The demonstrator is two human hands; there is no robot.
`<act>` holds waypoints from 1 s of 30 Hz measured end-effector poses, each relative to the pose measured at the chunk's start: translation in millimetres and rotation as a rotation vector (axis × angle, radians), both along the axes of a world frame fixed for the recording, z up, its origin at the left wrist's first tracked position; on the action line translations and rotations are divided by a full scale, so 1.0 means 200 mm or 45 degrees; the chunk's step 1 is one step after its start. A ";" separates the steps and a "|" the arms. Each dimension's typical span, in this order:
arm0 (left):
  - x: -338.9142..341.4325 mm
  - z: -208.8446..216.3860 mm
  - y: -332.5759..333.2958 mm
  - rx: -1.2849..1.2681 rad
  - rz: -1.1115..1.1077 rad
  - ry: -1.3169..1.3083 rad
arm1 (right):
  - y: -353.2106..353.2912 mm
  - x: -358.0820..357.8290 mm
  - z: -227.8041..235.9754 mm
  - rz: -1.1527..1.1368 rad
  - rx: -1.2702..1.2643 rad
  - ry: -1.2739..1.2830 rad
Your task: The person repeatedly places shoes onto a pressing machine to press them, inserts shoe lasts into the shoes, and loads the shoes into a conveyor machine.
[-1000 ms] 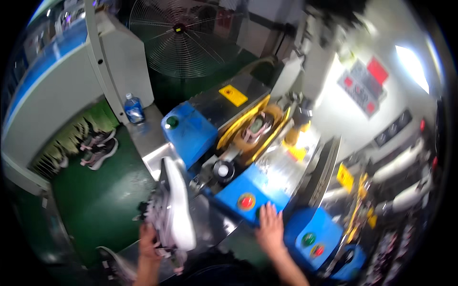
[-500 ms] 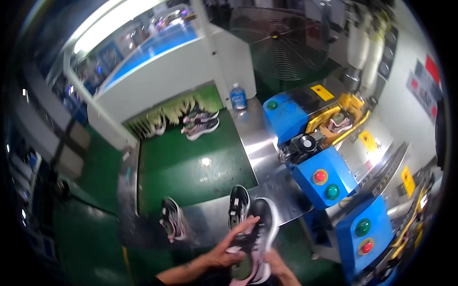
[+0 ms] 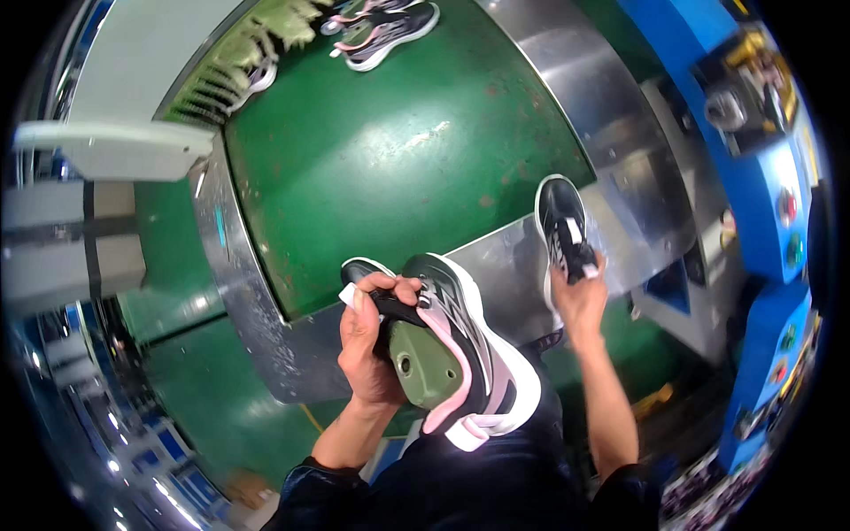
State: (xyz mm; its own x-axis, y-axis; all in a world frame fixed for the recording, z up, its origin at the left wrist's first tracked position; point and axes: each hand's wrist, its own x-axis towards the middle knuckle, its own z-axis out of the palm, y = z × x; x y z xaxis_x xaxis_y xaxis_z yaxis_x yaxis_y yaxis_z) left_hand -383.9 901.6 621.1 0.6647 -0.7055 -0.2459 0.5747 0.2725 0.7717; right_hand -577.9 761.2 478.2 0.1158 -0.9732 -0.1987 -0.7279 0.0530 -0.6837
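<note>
My left hand (image 3: 361, 341) is closed on the tongue and collar of a black, pink and white sneaker (image 3: 482, 358), held tilted in front of my body. A green shoe last (image 3: 427, 365) fills its opening. Just behind it, mostly covered, the toe of another sneaker (image 3: 359, 267) shows over the metal ledge. On the right, my right hand (image 3: 580, 296) grips the ankle end of a black sneaker (image 3: 560, 217) with a white sole. That shoe's toe points away from me over the metal ledge, and its heel is partly hidden by my hand.
A green conveyor belt (image 3: 398, 168) lies ahead, framed by metal edging (image 3: 611, 97). Further sneakers (image 3: 385, 37) rest at its far end by a fringed opening (image 3: 235, 62). Blue machine housings (image 3: 761, 195) with red and green buttons stand along the right.
My right hand has left the sneaker both hands held and has moved to the one on the right. My left hand keeps the first sneaker. The view has shifted lower and closer.
</note>
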 end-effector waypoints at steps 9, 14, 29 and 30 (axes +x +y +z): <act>0.30 -0.19 -0.13 -0.140 -0.564 -0.053 | 0.49 -0.20 0.55 -0.535 0.789 -0.707; -0.26 -0.19 -0.23 -0.564 -1.365 0.196 | 1.25 -0.52 0.85 -0.625 -0.326 -0.698; -1.98 0.21 1.52 -1.528 -3.734 0.037 | 3.49 -0.07 0.65 -3.298 -0.482 0.988; -2.09 0.14 1.60 -1.478 -3.869 -0.259 | 3.53 -0.12 0.64 -3.232 -0.462 0.788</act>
